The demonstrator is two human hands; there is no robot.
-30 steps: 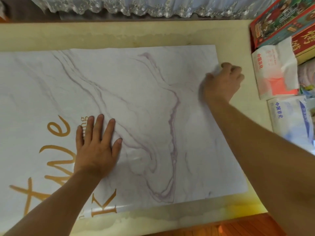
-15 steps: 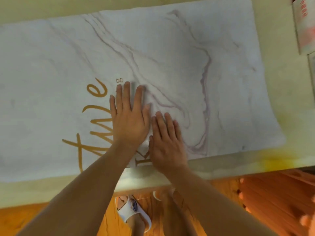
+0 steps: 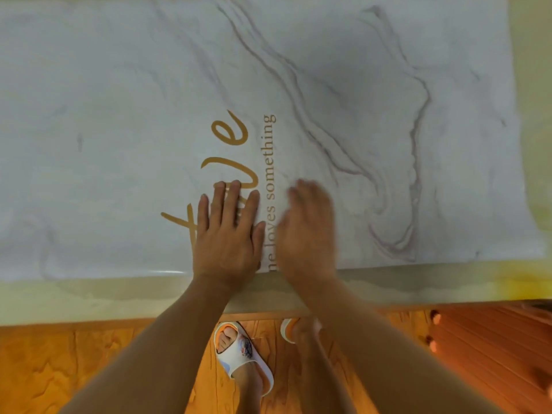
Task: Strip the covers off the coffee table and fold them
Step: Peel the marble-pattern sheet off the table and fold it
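Across the table the cover runs left-right, both flat open hands, left hand and right hand, pressing its near edge.

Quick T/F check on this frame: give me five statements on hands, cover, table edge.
1. The left hand lies flat on the marble-print cover. True.
2. The right hand grips a lifted corner of the cover. False: it is over the cover's near middle, blurred, pinching nothing visible.
3. The cover carries gold lettering. True.
4. The cover overhangs the table's near edge. False: it stops short, leaving a bare strip.
5. The cover is folded in half. False: it lies spread out.
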